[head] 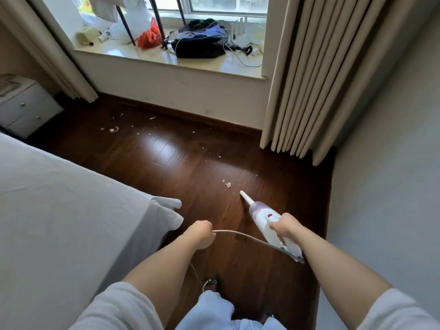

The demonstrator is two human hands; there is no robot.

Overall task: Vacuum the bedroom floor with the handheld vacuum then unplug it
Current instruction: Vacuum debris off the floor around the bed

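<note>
Two hands at work, each with its own job. Right hand (284,227) is wrapped around the body of the handheld vacuum (266,222), fingers curled under it, with the narrow nozzle (245,197) angled down and forward toward the floor (190,163). The tip sits just short of a small white scrap (228,185) — likely the next piece to be picked up. Left hand (201,234) is closed in a fist on the cord (238,234), which arcs across to the vacuum's rear end. Holding it up this way probably keeps the slack off the floor and clear of the nozzle's path; below the left forearm the cord drops down past the person's feet, and where it plugs in is out of view.

Surface: dark, glossy wood boards, reflecting window light. White crumbs and bits (114,129) lie scattered well ahead, mostly near the wall under the window ledge (166,60), so much of the vacuuming looks undone and unplugging is some way off.

Room: bed with grey sheet (59,210) at left, close beside the working strip; a small white nightstand (21,103) in the far left corner; beige curtains (297,79) hang at right to the floor. The ledge carries a dark bag, a red sack and loose wires — none of it in the way.
</note>
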